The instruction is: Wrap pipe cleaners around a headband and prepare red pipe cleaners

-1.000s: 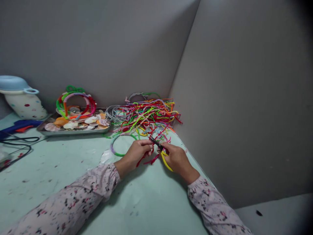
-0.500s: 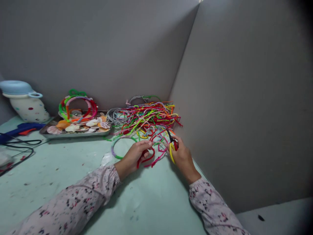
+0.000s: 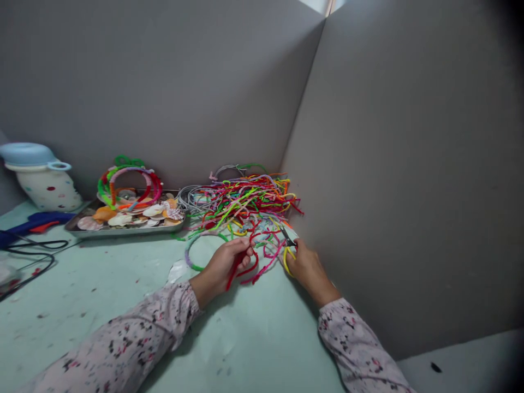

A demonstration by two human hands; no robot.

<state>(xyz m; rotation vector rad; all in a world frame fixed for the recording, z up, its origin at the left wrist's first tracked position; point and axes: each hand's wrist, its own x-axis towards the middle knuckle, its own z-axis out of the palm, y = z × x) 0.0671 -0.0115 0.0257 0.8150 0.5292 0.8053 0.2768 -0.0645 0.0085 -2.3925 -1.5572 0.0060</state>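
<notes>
My left hand (image 3: 229,259) is closed with a pinch on a red pipe cleaner (image 3: 233,273), whose lower end hangs below the fingers. To its right, my right hand (image 3: 306,265) holds scissors (image 3: 289,258) by their yellow handles, the dark blades pointing up and left. Pink and red pipe cleaners (image 3: 268,265) lie on the table between the hands. Left of my left hand is a green and purple wrapped ring (image 3: 188,254). Beyond both hands spreads a tangled pile of coloured pipe cleaners (image 3: 254,196).
A metal tray (image 3: 123,232) of shells (image 3: 120,219) stands at the back left with wrapped rings (image 3: 111,188) on it. Further left are a cup with a blue lid (image 3: 49,185), a blue tool (image 3: 36,221) and black cables (image 3: 45,244). Grey panels (image 3: 388,164) close off the back and right.
The scissors have tilted further left in my right hand. The red pipe cleaner in my left hand now stands more upright. The view has tipped slightly upward.
</notes>
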